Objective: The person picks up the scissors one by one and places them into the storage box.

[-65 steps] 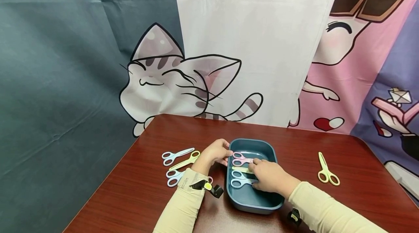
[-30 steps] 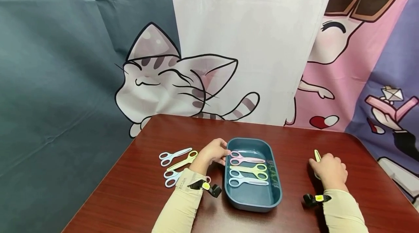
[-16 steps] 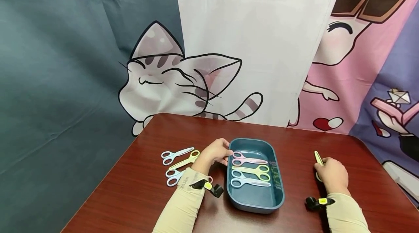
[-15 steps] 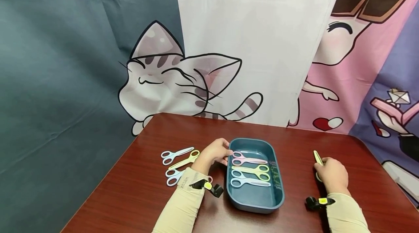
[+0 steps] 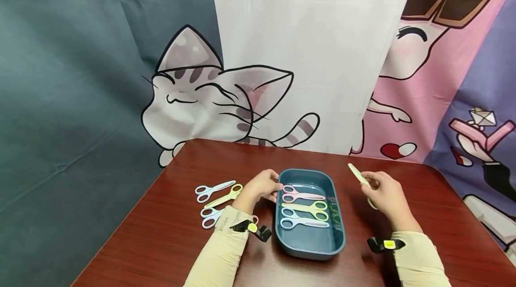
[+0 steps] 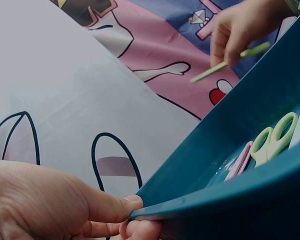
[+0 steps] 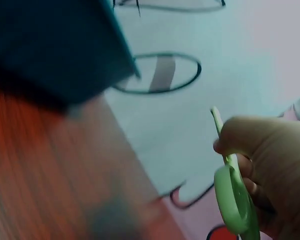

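Right hand (image 5: 384, 193) pinches green scissors (image 5: 358, 174), raised over the desk (image 5: 161, 237) beyond the right edge of the tray (image 5: 308, 254). Left hand (image 5: 261, 187) pinches the tray's left rim. Judged risk: if carried low, the scissors may snag the right edge, twisting the tray.

- deep teal-blue rectangular plastic tray with rounded corners (image 5: 312, 242); upright, its left rim pinched by the left hand (image 5: 261, 185);
- slim pink scissors with looped plastic handles (image 5: 308, 196); closed, lying crosswise in the tray, handles left;
- yellow-green loop-handled plastic scissors (image 5: 296, 207); closed, just beside the pink pair, handles right;
- light-blue loop-handled plastic scissors (image 5: 312, 223); closed, nearest of the three, handles left;
- pale yellow-green plastic scissors (image 5: 356, 173); gripped in the right hand (image 5: 386, 193), raised right of the tray, tilted, tip upward.
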A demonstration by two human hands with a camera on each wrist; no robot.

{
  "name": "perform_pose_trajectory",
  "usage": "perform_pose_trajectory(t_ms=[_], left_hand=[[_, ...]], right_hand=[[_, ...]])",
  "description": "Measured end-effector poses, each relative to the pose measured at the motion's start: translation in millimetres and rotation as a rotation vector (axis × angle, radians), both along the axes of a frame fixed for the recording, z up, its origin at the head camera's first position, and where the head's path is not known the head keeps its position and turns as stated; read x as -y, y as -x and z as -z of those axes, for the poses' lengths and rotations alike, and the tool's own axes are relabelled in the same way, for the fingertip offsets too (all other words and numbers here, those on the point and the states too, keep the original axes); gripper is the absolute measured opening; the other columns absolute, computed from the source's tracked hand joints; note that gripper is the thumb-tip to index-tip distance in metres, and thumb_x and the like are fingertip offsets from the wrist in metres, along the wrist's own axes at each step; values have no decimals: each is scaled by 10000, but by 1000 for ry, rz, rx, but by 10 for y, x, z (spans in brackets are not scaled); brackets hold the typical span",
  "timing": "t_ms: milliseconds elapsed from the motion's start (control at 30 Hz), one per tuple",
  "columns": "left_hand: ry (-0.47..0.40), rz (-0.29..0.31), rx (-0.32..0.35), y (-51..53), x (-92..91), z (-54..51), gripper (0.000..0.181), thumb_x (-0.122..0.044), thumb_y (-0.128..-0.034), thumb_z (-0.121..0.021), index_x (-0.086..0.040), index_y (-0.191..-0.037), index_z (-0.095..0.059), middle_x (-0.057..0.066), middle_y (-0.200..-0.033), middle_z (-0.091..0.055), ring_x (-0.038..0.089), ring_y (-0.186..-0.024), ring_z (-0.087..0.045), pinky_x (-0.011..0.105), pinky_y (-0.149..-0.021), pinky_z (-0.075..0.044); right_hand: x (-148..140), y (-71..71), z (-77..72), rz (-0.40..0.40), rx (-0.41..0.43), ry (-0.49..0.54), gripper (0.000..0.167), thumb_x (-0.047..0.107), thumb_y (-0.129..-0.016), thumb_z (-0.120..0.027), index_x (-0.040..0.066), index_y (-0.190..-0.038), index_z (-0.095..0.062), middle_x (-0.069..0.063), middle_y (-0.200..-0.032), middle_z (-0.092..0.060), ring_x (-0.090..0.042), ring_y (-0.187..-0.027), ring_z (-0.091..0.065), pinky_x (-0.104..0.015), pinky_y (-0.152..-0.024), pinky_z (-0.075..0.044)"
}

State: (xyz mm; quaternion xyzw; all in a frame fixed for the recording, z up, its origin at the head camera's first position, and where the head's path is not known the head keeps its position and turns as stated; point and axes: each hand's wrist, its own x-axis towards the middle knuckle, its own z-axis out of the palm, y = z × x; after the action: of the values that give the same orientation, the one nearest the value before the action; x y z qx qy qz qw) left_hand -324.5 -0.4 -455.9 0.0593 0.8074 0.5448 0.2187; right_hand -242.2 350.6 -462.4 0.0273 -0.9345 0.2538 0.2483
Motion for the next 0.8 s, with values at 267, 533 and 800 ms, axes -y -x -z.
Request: perform_pose_trajectory(t_ms=[267, 533, 800], left_hand=[[-18, 16, -4, -6, 11, -26, 287, -38, -973, -660, 26, -1221, -532, 171, -848, -601, 154, -534, -555, 265, -494, -561], [-23, 20, 1, 6, 25, -8, 276, -35, -973, -660, 23, -1210, -532, 238, -928, -627, 161, -547, -561, 265, -500, -563], [-39, 36, 2, 24, 34, 6, 266, -32, -974, -657, 23, -1200, -529, 264, -962, -628, 172, -557, -573, 259, -494, -558]], right_hand=[[391, -30, -128, -189, 0, 33, 281, 50, -827, -789, 116, -1096, -748, 1, -927, -651, -174, -790, -558, -274, -655, -500], [763, -91, -158, -402, 13, 49, 307, 26, -825, -807, 165, -1093, -748, 94, -902, -598, -103, -759, -538, -248, -627, -506], [980, -159, -202, -585, 79, 28, 317, 53, -827, -808, 198, -1104, -753, 102, -974, -620, -65, -753, -544, -223, -589, -521]])
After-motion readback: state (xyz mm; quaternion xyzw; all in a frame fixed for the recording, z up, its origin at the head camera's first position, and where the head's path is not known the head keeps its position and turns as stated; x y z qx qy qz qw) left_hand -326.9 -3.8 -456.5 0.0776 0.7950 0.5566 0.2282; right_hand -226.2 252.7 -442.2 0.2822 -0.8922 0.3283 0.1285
